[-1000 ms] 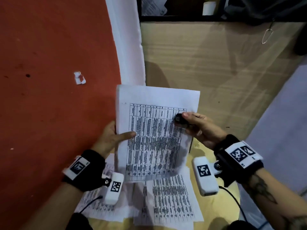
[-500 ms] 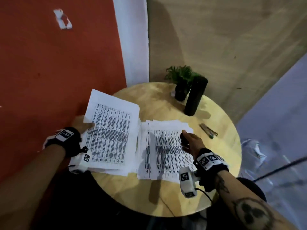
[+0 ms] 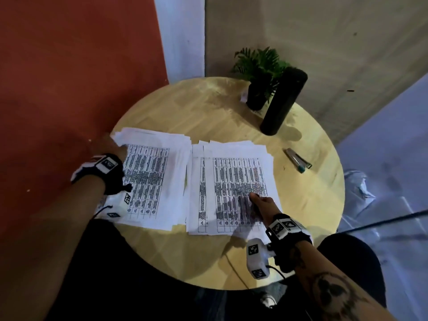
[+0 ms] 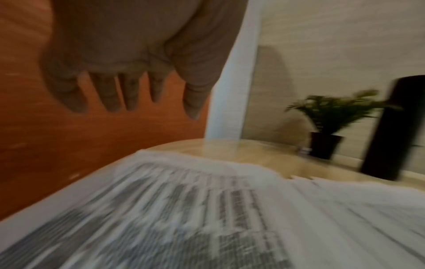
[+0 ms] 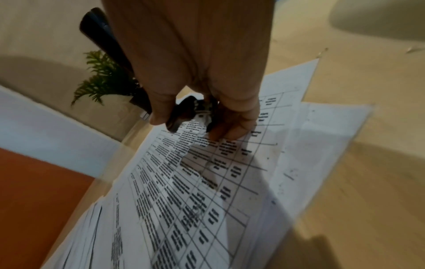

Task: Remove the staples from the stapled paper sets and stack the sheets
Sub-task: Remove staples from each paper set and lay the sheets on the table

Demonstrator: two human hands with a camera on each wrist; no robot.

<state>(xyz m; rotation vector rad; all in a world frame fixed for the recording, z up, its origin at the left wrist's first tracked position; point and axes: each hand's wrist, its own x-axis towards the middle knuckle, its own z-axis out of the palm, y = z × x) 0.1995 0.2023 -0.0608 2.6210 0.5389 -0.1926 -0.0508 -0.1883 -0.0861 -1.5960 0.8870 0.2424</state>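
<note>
Right hand [image 3: 259,205] is gripping a black staple remover [image 5: 184,116] over the right paper stack [image 3: 238,188], left hand [image 4: 128,60] is hovering slack-fingered over the left stack [image 3: 152,179], both stacks lying lengthwise away across the bench [image 3: 208,107].

Round wooden table [image 3: 208,107] bears two paper stacks [image 3: 152,179], plant pot [image 3: 256,98], black cylinder [image 3: 282,103].

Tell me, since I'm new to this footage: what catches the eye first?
Two piles of printed sheets lie side by side on the round wooden table: the left pile and the right pile. The right hand grips a dark staple remover over the right pile. A potted plant stands at the far edge.
</note>
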